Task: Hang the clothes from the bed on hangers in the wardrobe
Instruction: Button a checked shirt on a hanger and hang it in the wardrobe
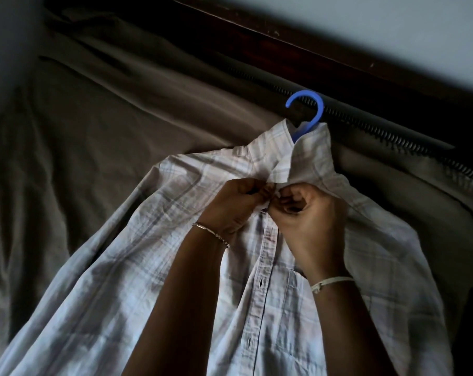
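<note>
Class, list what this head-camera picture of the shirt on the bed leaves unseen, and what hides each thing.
1. Hanger: only its blue hook shows; the shirt covers the rest.
2. Top button: hidden behind the pinching left hand and right hand, head view.
3. Shirt hem: cut off by the bottom edge.
4. Wardrobe: outside the frame.

Only the hook of the hanger (307, 93) shows, the rest is hidden under the shirt (154, 240) collar. Shirt hem and left sleeve end cut off by near edge. Left hand (229, 204) and right hand (308, 213) pinch the top of the placket, fingers covering any button there; fastened or not, cannot tell. Both forearms cut by near edge. Bed (94, 131) runs out of frame left; its far right side is lost in shadow.
</note>
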Demonstrator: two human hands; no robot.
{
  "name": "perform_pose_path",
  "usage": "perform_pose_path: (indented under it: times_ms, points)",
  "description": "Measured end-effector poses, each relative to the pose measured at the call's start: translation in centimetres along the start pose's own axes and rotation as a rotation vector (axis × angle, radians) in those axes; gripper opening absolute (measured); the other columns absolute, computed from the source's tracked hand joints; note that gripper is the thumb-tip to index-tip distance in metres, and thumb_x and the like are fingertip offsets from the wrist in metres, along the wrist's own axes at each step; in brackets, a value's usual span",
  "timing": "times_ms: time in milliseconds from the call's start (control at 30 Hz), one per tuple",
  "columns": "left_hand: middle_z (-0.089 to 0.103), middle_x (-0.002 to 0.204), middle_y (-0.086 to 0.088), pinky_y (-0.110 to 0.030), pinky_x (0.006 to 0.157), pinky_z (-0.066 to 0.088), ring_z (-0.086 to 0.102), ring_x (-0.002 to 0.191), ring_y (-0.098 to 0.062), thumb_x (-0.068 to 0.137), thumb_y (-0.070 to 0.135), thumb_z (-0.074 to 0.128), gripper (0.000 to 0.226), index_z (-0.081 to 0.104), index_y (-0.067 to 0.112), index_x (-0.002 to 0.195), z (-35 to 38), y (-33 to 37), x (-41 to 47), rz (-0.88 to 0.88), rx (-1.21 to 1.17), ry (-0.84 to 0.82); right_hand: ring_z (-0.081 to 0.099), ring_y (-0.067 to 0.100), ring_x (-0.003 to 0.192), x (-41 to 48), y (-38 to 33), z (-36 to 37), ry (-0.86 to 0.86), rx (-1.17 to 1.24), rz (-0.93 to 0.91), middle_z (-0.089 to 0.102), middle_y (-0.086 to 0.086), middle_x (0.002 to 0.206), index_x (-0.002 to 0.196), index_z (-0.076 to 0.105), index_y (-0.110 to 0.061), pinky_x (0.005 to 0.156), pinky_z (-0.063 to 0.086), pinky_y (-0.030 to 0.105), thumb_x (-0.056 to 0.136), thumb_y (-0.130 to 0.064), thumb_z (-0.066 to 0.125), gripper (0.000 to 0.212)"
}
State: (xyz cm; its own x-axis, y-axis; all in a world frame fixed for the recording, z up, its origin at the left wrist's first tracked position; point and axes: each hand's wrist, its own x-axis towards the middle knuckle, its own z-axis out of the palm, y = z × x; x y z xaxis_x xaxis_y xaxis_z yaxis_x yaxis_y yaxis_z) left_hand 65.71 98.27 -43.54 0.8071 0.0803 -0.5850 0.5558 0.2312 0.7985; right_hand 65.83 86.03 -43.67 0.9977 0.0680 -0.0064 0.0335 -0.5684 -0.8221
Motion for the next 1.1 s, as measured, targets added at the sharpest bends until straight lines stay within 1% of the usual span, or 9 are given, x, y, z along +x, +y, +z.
perform_pose_path:
  times_ms: [167, 233, 400, 467, 567, 667, 833, 933, 1100]
  points:
    - [0.056, 0.041, 0.007, -0.004, 0.04, 0.033, 0.047, 0.034, 0.004, 0.095, 0.0, 0.051, 0.016, 0.06, -0.001, 0.082, 0.2, -0.4, 0.0, 0.003, -0.01, 0.035, 0.066, 0.002, 0.062, 0.4, 0.1, 0.0, -0.008, -0.012, 0.044, 0.07, -0.009, 0.068, 0.075, 0.07, -0.021, 0.061, 0.057, 0.035, 0.069, -0.028, 0.08, 0.013]
    - [0.06, 0.05, 0.004, -0.004, 0.041, 0.033, 0.048, 0.036, 0.004, 0.095, 0.001, 0.051, 0.014, 0.061, -0.006, 0.09, 0.2, -0.4, 0.1, 0.0, -0.012, 0.037, 0.066, 0.002, 0.063, 0.5, 0.2, -0.3, -0.06, -0.043, 0.016, 0.07, -0.009, 0.069, 0.077, 0.07, -0.021, 0.062, 0.058, 0.035, 0.069, -0.027, 0.08, 0.014]
    - [0.061, 0.075, -0.015, -0.005, 0.046, 0.035, 0.053, 0.052, 0.002, 0.096, 0.006, 0.053, 0.024, 0.062, -0.015, 0.103, 0.0, -0.3, 0.6, -0.013, 0.088, 0.025, 0.067, 0.019, 0.065, 1.0, 0.4, -0.1, -0.079, -0.268, -0.119, 0.069, -0.001, 0.069, 0.076, 0.068, -0.017, 0.058, 0.055, 0.037, 0.074, -0.034, 0.075, 0.019]
    - [0.059, 0.072, -0.011, -0.005, 0.047, 0.035, 0.052, 0.047, 0.004, 0.093, 0.007, 0.058, 0.019, 0.064, -0.01, 0.098, 0.0, -0.2, 0.8, -0.022, 0.117, 0.042, 0.065, 0.022, 0.063, 1.1, 0.5, 0.1, -0.026, -0.382, -0.193, 0.068, 0.001, 0.069, 0.075, 0.067, -0.017, 0.054, 0.052, 0.032, 0.074, -0.035, 0.076, 0.02]
    - [0.065, 0.073, -0.005, -0.021, 0.064, 0.047, 0.06, 0.06, -0.005, 0.079, 0.026, 0.073, 0.011, 0.065, 0.019, 0.077, -0.1, -1.0, 1.3, 0.019, 0.255, 0.149, 0.063, 0.023, 0.06, 1.1, 0.9, 0.9, 0.04, -0.436, -0.208, 0.066, 0.003, 0.068, 0.074, 0.065, -0.015, 0.051, 0.047, 0.028, 0.076, -0.034, 0.075, 0.022]
    - [0.071, 0.083, 0.0, -0.037, 0.08, 0.055, 0.066, 0.079, -0.016, 0.08, 0.024, 0.072, 0.005, 0.068, 0.024, 0.082, -0.2, -2.3, 1.0, 0.153, 0.384, 0.354, 0.063, 0.021, 0.064, 0.8, 1.6, 1.6, 0.059, -0.327, -0.107, 0.067, 0.002, 0.071, 0.077, 0.065, -0.017, 0.055, 0.047, 0.03, 0.077, -0.037, 0.072, 0.022]
    - [0.07, 0.081, 0.005, -0.034, 0.07, 0.054, 0.065, 0.075, -0.011, 0.073, 0.036, 0.072, 0.017, 0.068, 0.024, 0.083, -1.4, -4.4, -1.6, 0.353, 0.466, 0.703, 0.06, 0.025, 0.075, -3.3, 2.3, 1.1, 0.241, -0.304, -0.057, 0.064, 0.002, 0.08, 0.083, 0.064, -0.018, 0.068, 0.043, 0.033, 0.073, -0.024, 0.073, 0.014]
    - [0.069, 0.083, 0.005, -0.033, 0.073, 0.05, 0.064, 0.078, -0.018, 0.069, 0.048, 0.065, 0.03, 0.071, 0.022, 0.083, -1.7, -6.7, -3.1, 0.322, 0.633, 0.698, 0.057, 0.027, 0.077, -6.3, 2.7, 2.2, 0.168, -0.333, 0.015, 0.06, 0.002, 0.081, 0.083, 0.058, -0.02, 0.068, 0.043, 0.036, 0.069, -0.032, 0.074, 0.024]
    - [0.069, 0.096, -0.001, -0.036, 0.082, 0.039, 0.06, 0.087, -0.031, 0.073, 0.036, 0.062, 0.026, 0.072, 0.023, 0.093, -1.8, -8.5, -3.4, 0.313, 0.878, 0.655, 0.061, 0.03, 0.086, -7.4, 3.0, 4.0, 0.112, -0.438, 0.063, 0.065, 0.007, 0.093, 0.099, 0.061, -0.014, 0.071, 0.048, 0.037, 0.068, -0.041, 0.076, 0.043]
